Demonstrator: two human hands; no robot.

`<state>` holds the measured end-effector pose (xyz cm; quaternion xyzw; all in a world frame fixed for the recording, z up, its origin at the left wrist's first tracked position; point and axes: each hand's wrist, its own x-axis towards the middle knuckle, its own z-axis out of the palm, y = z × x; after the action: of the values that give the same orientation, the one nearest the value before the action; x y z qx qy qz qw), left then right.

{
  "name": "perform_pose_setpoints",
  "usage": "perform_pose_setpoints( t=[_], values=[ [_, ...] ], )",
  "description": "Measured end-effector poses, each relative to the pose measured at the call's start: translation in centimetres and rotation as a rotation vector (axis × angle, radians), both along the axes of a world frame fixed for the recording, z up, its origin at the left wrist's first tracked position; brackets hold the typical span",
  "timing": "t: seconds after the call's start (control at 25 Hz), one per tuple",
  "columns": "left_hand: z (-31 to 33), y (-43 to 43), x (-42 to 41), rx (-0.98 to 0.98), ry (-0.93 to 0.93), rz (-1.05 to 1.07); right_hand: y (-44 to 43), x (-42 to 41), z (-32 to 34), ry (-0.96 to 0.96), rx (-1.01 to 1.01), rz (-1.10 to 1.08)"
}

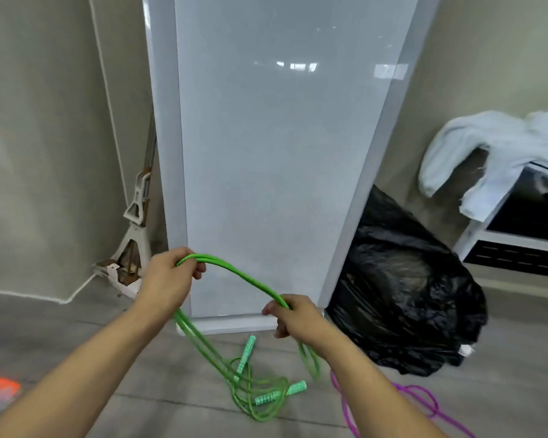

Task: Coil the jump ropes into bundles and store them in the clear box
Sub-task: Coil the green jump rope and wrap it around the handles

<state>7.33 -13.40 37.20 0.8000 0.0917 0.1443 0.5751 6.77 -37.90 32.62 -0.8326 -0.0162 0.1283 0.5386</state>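
Gripping green rope (234, 269), left hand (168, 279) and right hand (298, 317); white panel (266, 153) ahead, black bag (408, 295) beside.

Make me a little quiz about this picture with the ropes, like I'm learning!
1. True or false: the left hand and the right hand both hold the green jump rope.
2. What colour is the other rope on the floor by the right arm? A purple, B blue, C yellow.
3. Fill in: the big bag beside the white panel is ___.
Key: 1 true; 2 A; 3 black.
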Motion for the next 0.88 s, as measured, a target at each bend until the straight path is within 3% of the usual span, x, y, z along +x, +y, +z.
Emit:
perform_pose_setpoints(
  t=[0.2, 0.44, 0.64, 0.76, 0.88],
  values=[
    [0.3, 1.5, -3.7, -0.116, 0.039, 0.01, -1.4, -3.7, 3.3, -0.085, 0.018, -0.008],
    [-1.1, 2.9, -5.6, -0.028, 0.213, 0.008, -1.9, -5.2, 2.8, -0.175, -0.371, -0.045],
    [-4.2, 3.7, -6.2, 0.434, 0.322, -0.046, -1.7, -5.3, 0.1, -0.031, -0.511, 0.093],
    [-7.7, 4.0, -5.9, 0.548, 0.472, -0.181, -1.1, -4.4, -2.5, 0.074, -0.563, 0.164],
    [-11.2, 4.2, -4.8, 0.81, 0.606, -0.411, -0.6, -2.8, -5.6, 0.169, -0.762, 0.317]
  ],
)
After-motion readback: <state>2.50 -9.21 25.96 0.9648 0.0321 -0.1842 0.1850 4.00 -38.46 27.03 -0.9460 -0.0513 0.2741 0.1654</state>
